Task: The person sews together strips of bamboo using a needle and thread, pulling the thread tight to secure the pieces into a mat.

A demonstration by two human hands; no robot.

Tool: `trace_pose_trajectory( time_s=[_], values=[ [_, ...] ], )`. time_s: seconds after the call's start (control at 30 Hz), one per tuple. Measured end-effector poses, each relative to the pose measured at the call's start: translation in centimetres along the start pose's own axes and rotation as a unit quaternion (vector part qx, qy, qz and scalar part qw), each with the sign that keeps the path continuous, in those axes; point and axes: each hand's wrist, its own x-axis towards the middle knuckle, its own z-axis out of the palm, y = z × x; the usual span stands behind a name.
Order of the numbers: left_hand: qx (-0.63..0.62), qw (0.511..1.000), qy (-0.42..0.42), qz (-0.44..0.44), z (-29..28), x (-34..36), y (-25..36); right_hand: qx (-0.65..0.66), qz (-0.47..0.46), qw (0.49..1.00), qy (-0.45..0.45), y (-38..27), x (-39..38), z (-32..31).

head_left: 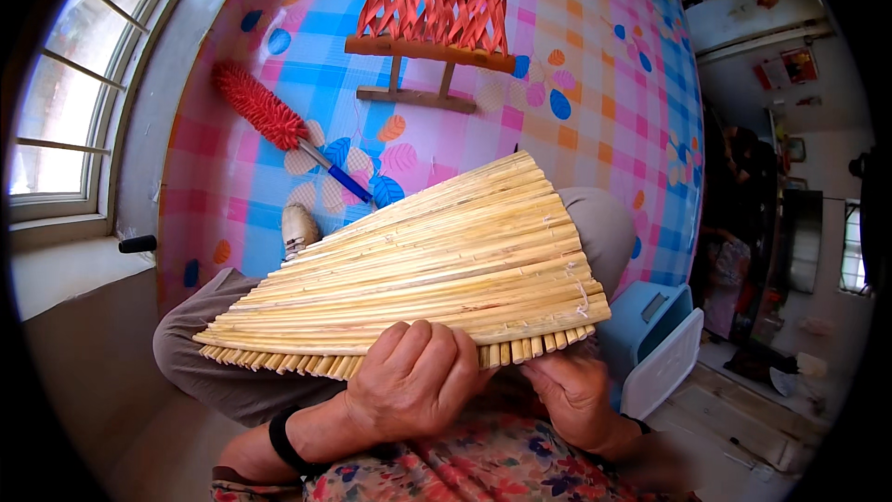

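Note:
Across my lap lies a mat of pale yellow plant stalks (437,260), set side by side and spread like a fan. Bits of white thread show near its right end. A lower layer of stalk ends peeks out along the near edge, so the mat looks folded over. My left hand (418,381) is closed over that near edge, knuckles up. At the near right corner, my right hand (576,400) pinches the edge between its thumb and fingers; the mat partly hides those fingers.
Ahead, a wooden folding stool with red woven straps (437,7) lies on a colourful checked floor covering (595,121). A red duster with a blue handle (265,112) rests to the left. To my right stands a blue plastic bin (641,316) with a pale lid. A barred window (70,102) fills the left wall.

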Motion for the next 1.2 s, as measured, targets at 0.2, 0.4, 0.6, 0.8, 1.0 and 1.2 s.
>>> trace_pose_trajectory(
  time_s=[0.2, 0.4, 0.6, 0.8, 1.0, 1.2],
  values=[
    [-0.026, 0.999, -0.021, 0.013, -0.4, 0.0, -0.1, -0.012, -0.024, 0.999, 0.020, 0.7, 0.2, 0.5],
    [-0.016, 0.999, -0.033, 0.020, -0.6, -0.1, -0.2, -0.002, -0.015, 1.000, -0.009, 1.0, 0.2, 0.2],
    [-0.011, 0.999, -0.034, 0.025, -0.6, -0.2, -0.3, 0.029, -0.008, 0.999, -0.012, 0.7, 0.7, 0.1],
    [-0.005, 0.999, -0.045, 0.021, -0.9, -0.3, -0.1, 0.024, -0.021, 0.999, -0.032, 1.2, 0.5, 0.2],
    [-0.003, 0.999, -0.049, 0.015, -0.8, -0.4, -0.1, 0.065, -0.021, 0.998, -0.012, 1.6, 0.4, 0.7],
    [0.004, 0.999, -0.040, 0.010, -0.8, -0.5, 0.0, 0.083, -0.023, 0.996, -0.028, 1.8, 0.5, 0.6]
  ],
)
